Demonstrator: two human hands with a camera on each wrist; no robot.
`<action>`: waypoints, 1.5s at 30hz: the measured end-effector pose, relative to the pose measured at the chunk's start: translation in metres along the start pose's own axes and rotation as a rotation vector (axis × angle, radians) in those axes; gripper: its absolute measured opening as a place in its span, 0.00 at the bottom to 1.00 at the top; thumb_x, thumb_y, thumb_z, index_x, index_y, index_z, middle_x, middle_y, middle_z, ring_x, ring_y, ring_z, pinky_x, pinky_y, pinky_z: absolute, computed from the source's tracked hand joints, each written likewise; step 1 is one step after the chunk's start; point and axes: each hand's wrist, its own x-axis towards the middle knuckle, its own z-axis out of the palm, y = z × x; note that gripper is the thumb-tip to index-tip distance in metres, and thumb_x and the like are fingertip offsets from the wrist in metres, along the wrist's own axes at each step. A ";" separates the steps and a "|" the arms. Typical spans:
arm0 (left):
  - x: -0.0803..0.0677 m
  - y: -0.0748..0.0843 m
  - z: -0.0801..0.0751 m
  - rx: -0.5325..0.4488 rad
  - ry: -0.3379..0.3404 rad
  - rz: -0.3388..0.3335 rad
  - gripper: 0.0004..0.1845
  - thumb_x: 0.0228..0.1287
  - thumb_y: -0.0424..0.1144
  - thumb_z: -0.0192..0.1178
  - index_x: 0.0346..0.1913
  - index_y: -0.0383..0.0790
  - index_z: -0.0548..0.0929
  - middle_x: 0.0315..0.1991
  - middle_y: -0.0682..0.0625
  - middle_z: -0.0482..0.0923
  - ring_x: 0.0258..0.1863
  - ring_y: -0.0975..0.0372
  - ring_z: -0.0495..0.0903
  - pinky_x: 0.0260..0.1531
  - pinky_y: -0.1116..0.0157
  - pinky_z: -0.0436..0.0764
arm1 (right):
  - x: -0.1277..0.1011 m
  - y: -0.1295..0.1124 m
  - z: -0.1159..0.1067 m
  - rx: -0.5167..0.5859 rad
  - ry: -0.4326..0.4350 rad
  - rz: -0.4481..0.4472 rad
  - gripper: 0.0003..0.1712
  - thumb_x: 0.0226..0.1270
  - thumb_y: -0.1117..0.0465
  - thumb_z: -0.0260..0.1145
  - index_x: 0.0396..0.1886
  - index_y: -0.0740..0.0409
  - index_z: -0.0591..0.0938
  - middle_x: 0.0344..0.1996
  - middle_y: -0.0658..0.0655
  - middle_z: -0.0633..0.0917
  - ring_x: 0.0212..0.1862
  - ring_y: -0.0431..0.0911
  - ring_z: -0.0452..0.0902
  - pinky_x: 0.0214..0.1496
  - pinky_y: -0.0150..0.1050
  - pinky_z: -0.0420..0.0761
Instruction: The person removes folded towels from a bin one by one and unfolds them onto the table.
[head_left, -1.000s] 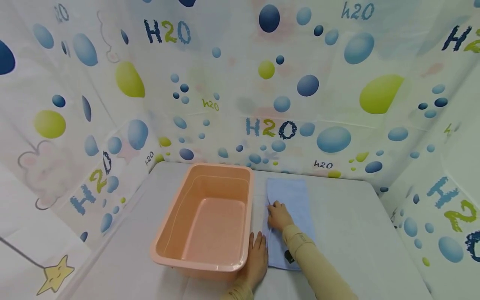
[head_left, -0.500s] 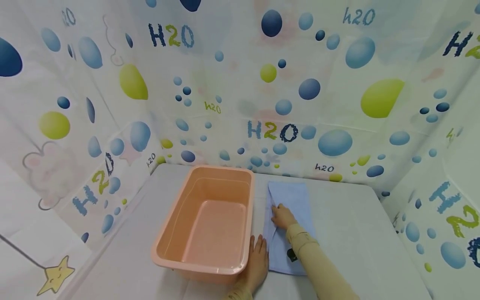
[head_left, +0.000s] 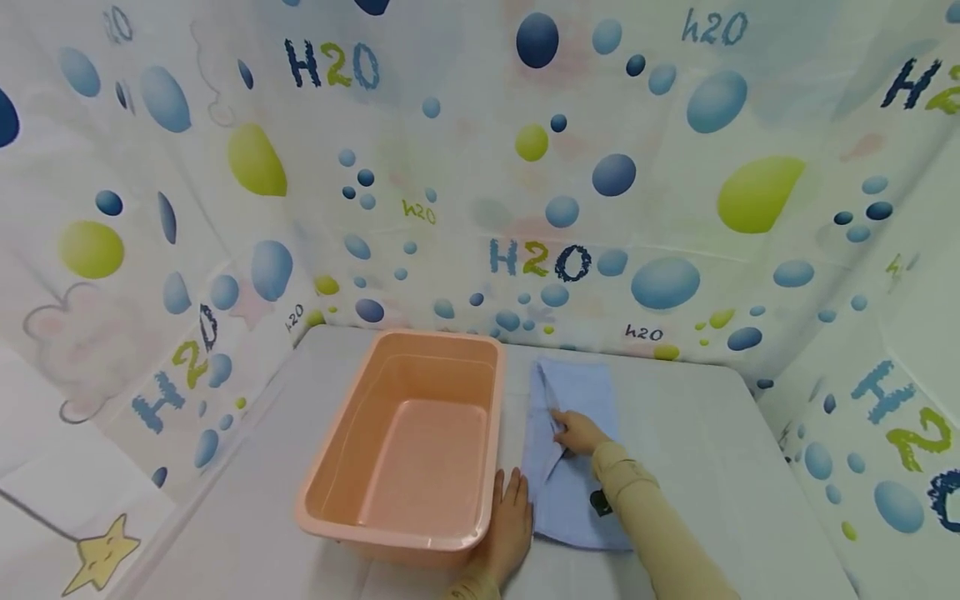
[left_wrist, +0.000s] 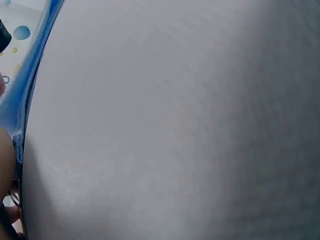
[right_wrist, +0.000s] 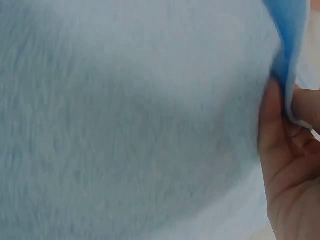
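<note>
A grey table holds a pink tub, empty, with a blue towel just right of it. The right hand pinches the towel's left edge, lifted off the table — folding looks barely begun. The left hand lies flat at the near corner, fingers straight together.

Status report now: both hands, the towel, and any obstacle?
Right hand pinches blue towel edge, lifting it. Left hand flat on table beside pink basin. Nothing on the towel.
</note>
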 end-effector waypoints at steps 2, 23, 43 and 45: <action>0.001 0.000 -0.001 0.022 -0.008 0.006 0.19 0.60 0.43 0.55 0.52 0.37 0.80 0.54 0.47 0.79 0.58 0.51 0.74 0.62 0.59 0.61 | -0.004 0.002 -0.005 0.017 -0.012 0.026 0.33 0.57 0.72 0.60 0.65 0.67 0.66 0.57 0.73 0.74 0.34 0.55 0.82 0.31 0.37 0.81; 0.000 -0.005 -0.005 0.083 -0.164 0.045 0.22 0.65 0.45 0.50 0.57 0.37 0.77 0.59 0.46 0.76 0.62 0.58 0.72 0.65 0.57 0.61 | -0.043 0.049 -0.027 0.246 -0.017 0.168 0.53 0.41 0.71 0.63 0.72 0.65 0.52 0.70 0.74 0.49 0.41 0.59 0.79 0.33 0.43 0.82; 0.002 0.000 -0.006 0.037 -0.147 0.045 0.22 0.65 0.44 0.50 0.57 0.36 0.77 0.59 0.45 0.75 0.62 0.57 0.71 0.65 0.57 0.60 | -0.072 0.089 -0.050 0.082 -0.084 0.353 0.54 0.43 0.70 0.59 0.72 0.68 0.45 0.71 0.74 0.41 0.24 0.49 0.73 0.18 0.36 0.75; 0.002 -0.001 -0.006 0.017 -0.132 0.035 0.22 0.65 0.44 0.51 0.57 0.35 0.77 0.59 0.45 0.75 0.62 0.56 0.71 0.67 0.57 0.57 | -0.077 0.095 -0.052 0.059 -0.076 0.378 0.53 0.44 0.71 0.59 0.72 0.69 0.45 0.71 0.74 0.41 0.17 0.47 0.68 0.17 0.35 0.74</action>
